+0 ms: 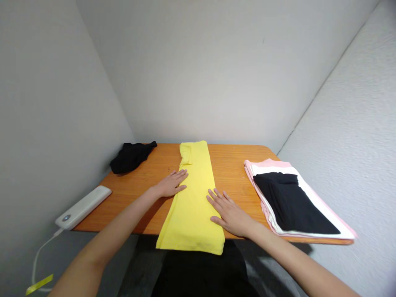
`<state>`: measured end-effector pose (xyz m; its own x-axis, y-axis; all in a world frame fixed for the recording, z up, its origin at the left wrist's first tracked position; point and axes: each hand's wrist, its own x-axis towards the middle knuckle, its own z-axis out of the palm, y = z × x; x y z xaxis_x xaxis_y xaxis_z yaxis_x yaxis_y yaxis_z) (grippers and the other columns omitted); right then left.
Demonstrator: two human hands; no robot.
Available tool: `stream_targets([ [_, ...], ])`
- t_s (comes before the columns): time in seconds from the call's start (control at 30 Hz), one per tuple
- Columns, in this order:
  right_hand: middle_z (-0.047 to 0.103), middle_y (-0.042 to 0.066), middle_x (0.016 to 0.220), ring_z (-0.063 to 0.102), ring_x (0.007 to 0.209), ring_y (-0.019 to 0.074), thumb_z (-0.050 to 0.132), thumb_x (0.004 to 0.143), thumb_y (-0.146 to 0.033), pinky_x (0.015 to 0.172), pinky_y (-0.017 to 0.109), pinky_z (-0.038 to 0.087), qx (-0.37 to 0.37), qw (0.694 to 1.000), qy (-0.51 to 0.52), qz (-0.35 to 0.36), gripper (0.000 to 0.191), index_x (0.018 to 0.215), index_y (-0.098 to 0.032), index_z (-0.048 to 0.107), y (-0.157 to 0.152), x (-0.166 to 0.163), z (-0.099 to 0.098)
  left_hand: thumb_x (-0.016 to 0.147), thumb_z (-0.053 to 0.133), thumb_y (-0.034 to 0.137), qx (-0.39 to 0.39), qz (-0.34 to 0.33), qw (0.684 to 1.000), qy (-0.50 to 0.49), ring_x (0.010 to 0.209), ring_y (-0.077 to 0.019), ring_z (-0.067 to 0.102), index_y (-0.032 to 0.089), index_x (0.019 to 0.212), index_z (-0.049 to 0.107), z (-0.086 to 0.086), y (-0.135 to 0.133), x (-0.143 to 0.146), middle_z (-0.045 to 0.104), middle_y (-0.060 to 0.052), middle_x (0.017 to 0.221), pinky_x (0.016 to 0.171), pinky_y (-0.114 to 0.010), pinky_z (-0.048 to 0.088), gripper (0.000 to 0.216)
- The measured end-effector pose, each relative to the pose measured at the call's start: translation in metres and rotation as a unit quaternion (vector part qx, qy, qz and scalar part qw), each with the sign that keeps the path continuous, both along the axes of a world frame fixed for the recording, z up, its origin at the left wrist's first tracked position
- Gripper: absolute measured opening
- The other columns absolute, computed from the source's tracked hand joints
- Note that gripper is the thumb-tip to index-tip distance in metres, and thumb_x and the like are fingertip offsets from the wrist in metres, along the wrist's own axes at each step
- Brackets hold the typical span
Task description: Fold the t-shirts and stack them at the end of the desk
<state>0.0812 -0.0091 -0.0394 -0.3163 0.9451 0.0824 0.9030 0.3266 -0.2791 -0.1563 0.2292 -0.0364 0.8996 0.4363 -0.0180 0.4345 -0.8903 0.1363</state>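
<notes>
A yellow garment (198, 198), folded into a long strip, lies down the middle of the table, and its near end hangs slightly over the front edge. A small folded-over part, perhaps a sleeve, shows at its far left corner. My left hand (171, 184) rests on its left edge with the fingers stretched out. On the right edge, a little nearer to me, my right hand (227, 212) lies flat with spread fingers. Neither hand grips the cloth.
At the right of the wooden table (235, 169) lies a stack of folded clothes: pink (272, 162), white (306, 189) and black (293, 204). A crumpled black cloth (131, 157) sits back left. A white power bank (85, 206) with a cable lies at the left edge. Walls enclose the table.
</notes>
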Motion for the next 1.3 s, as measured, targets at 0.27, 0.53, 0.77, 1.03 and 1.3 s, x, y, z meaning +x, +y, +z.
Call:
stream_targets([
  [0.27,0.013,0.006,0.158,0.006,0.146,0.0254,0.042,0.095,-0.059,0.119,0.052,0.01,-0.016,1.0,-0.011,0.025,0.074,0.154,-0.026,0.012,-0.02,0.006,0.016,0.099,0.027,0.051,0.018,-0.007,0.999,0.033,0.147,-0.0184,0.014,0.023,0.152,0.023,0.021,-0.036,-0.015,0.019,-0.006,0.158,0.12,-0.041,0.004,0.059],
  [0.53,0.013,0.005,0.158,0.013,0.145,0.0262,0.056,0.086,-0.062,0.12,0.049,0.014,-0.016,0.998,-0.005,0.055,0.089,0.154,-0.031,0.007,-0.073,0.017,0.02,0.093,0.048,0.05,-0.044,-0.092,0.994,-0.03,0.137,-0.0227,0.038,0.032,0.142,0.042,0.053,-0.109,-0.073,0.043,-0.005,0.149,0.116,-0.039,0.024,0.053],
  [0.77,0.048,0.009,0.141,0.035,0.136,0.0267,0.048,0.095,-0.037,0.112,0.048,0.028,0.097,0.993,0.07,-0.011,0.035,0.127,-0.026,0.057,-0.017,-0.03,0.024,0.096,0.034,0.033,-0.004,0.196,0.971,-0.14,0.087,-0.0218,0.058,0.022,0.081,0.058,0.04,-0.139,-0.066,0.062,-0.007,0.088,0.079,-0.034,0.046,0.03],
  [1.03,0.06,0.006,0.105,0.049,0.106,0.0228,0.06,0.089,-0.021,0.094,0.039,0.035,0.085,0.99,0.09,0.073,0.013,0.098,-0.023,0.069,0.127,-0.07,0.033,0.094,0.034,0.05,-0.068,0.388,0.904,-0.165,0.079,-0.0262,0.06,0.026,0.071,0.054,-0.008,-0.226,-0.079,0.062,-0.009,0.08,0.073,-0.041,0.045,0.038],
  [1.3,0.055,0.007,0.105,0.044,0.103,0.024,0.063,0.084,-0.021,0.089,0.037,0.032,0.021,0.988,0.013,0.153,0.013,0.095,-0.024,0.07,0.166,-0.08,0.022,0.094,0.04,0.046,-0.118,0.364,0.895,-0.229,0.073,-0.0196,0.057,0.024,0.069,0.049,-0.034,-0.242,-0.089,0.057,-0.004,0.075,0.069,-0.031,0.045,0.035],
])
